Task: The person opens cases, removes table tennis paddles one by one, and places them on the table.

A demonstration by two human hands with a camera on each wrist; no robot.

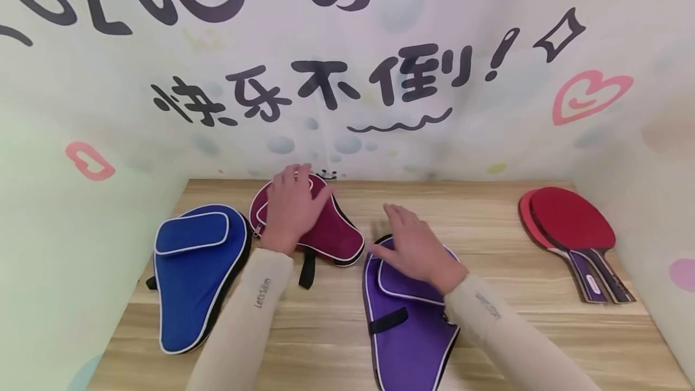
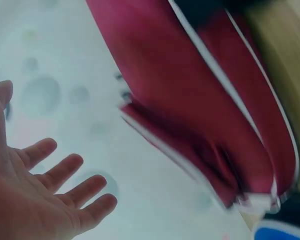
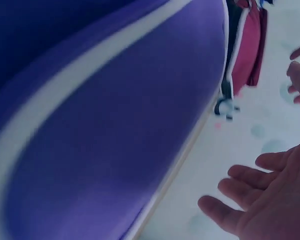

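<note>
In the head view my left hand (image 1: 295,207) is over a maroon table tennis paddle case (image 1: 339,234) with white piping. The left wrist view shows this hand's fingers spread apart, a gap between them and the maroon case (image 2: 185,85). My right hand (image 1: 418,249) is above the upper part of a purple paddle case (image 1: 409,349), which has a front pocket and a black strap. In the right wrist view the right fingers (image 3: 247,182) are extended beside the purple case (image 3: 115,120) and grip nothing. Each hand hides part of the case below it.
A blue paddle case (image 1: 190,288) lies on the wooden table (image 1: 320,343) at the left. Two red table tennis paddles (image 1: 572,219) overlap at the right, handles toward the front. A white printed backdrop (image 1: 347,143) stands along the back, with walls at both sides.
</note>
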